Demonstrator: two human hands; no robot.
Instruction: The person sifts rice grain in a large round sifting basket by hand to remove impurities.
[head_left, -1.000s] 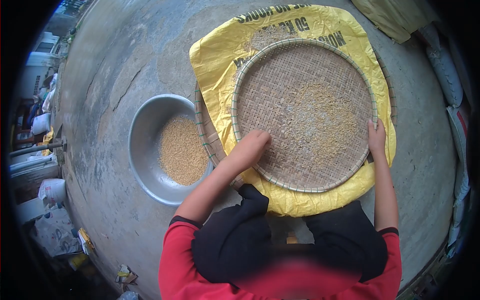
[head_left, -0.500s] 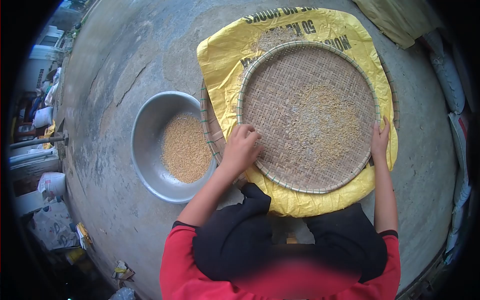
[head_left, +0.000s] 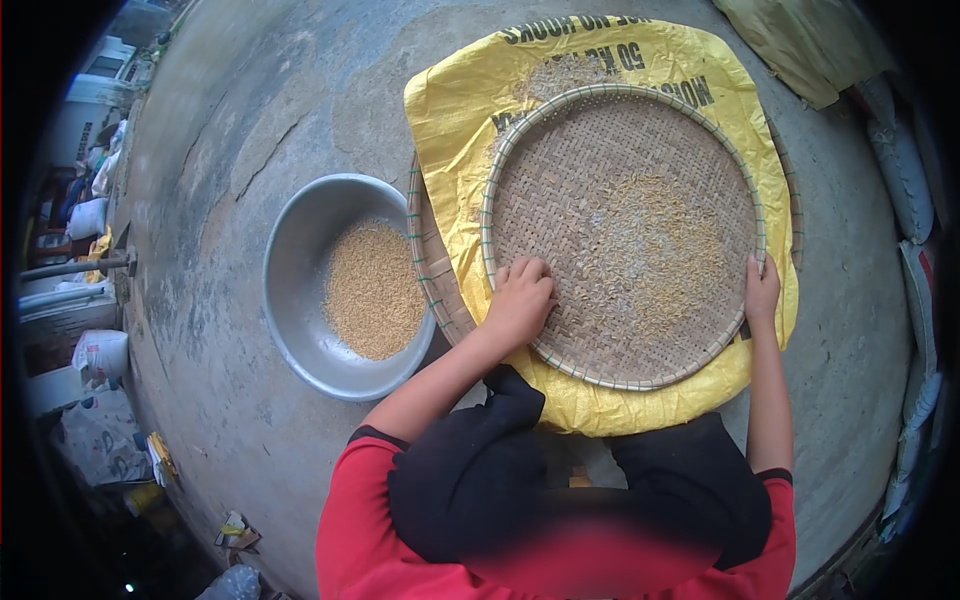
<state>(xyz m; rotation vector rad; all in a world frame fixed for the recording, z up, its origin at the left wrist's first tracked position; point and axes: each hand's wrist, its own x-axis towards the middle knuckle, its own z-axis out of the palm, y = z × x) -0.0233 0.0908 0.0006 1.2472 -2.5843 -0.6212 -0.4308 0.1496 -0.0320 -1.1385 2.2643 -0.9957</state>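
A round woven bamboo winnowing tray lies in front of me, with a patch of husked-looking yellow and whitish grain spread over its middle and right. My right hand grips the rim at the lower right, its fingertips along the outer edge. My left hand reaches over the lower left rim, fingers curled together just above the weave near stray grains. Whatever its fingertips may hold is hidden. Under the tray is a yellow printed sack, and beneath that shows the edge of another woven tray.
A metal basin with a heap of golden grain stands at the left on the concrete floor. Chaff lies on the sack's far end. Filled sacks line the right; assorted household items line the left.
My left hand has moved inward from the left rim, farther over the tray, its fingers more curled. My right hand keeps its place on the rim. The view has shifted slightly.
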